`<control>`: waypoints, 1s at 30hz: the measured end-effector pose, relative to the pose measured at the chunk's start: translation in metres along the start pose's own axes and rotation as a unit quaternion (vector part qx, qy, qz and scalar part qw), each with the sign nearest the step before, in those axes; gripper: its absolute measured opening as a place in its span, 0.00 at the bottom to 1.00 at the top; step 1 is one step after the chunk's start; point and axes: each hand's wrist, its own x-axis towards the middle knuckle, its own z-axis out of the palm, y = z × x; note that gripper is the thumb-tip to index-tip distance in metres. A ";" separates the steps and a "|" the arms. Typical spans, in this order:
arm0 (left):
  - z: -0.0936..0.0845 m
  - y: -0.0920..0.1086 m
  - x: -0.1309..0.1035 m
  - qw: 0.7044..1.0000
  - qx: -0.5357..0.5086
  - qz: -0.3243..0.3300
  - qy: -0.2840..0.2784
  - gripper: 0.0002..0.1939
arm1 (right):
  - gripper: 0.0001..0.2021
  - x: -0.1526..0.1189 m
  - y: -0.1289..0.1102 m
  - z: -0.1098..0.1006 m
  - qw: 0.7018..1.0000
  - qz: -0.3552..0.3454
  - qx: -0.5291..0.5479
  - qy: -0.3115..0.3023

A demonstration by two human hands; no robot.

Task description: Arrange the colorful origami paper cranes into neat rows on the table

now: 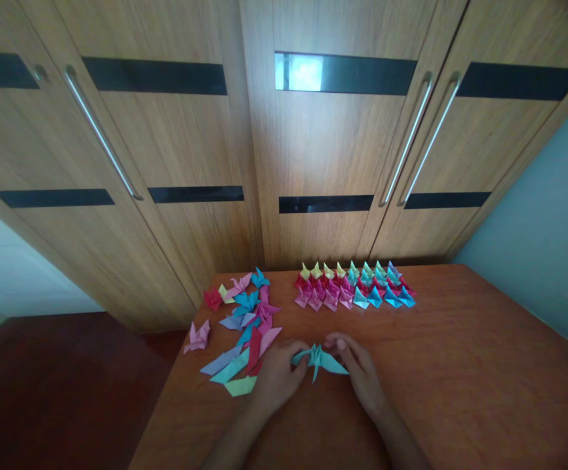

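A turquoise origami crane (316,356) is just above the table in front of me, its two wings spread sideways. My left hand (284,369) is closed, pinching the crane's left wing between thumb and fingers. Beside the right wing is my right hand (357,369), its fingers loosely bent and not closed on the paper. That wing shows out to its tip, close to the palm. Left of my left hand lie flat folded paper pieces, among them a light green one (241,386), a turquoise one (231,367) and a red one (254,350).
Rows of folded cranes (352,287) in yellow, red, pink and blue stand at the back of the wooden table (441,385). Loose cranes, including a blue one (247,301) and a pink one (198,336), lie toward the left edge. A wooden wardrobe (313,143) rises behind.
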 end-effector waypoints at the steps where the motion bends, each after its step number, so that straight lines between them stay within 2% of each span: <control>1: -0.001 -0.001 0.000 1.000 -0.017 -0.010 0.002 0.09 | 0.22 0.000 0.000 0.000 1.000 0.000 0.008 -0.002; 5: 0.000 -0.005 0.000 0.998 -0.051 -0.044 0.007 0.09 | 0.24 0.000 0.000 0.000 0.998 0.014 0.030 -0.044; 11: 0.001 -0.007 0.000 0.990 -0.128 -0.050 -0.017 0.09 | 0.22 0.000 -0.001 0.004 0.988 0.076 0.012 -0.132; 14: 0.001 -0.009 0.000 0.979 -0.192 -0.060 -0.031 0.11 | 0.23 -0.002 -0.005 0.004 0.983 0.087 0.027 -0.158; 18: 0.000 -0.012 0.001 0.954 -0.279 -0.102 -0.049 0.12 | 0.20 -0.004 -0.012 0.001 0.976 0.079 0.076 -0.187; 24: -0.008 -0.012 -0.003 0.888 -0.423 -0.142 -0.112 0.16 | 0.18 -0.008 -0.010 0.001 0.968 0.104 0.158 -0.163; 30: -0.010 -0.016 -0.005 0.844 -0.503 -0.163 -0.092 0.17 | 0.20 -0.006 -0.003 0.004 0.960 0.139 0.219 -0.102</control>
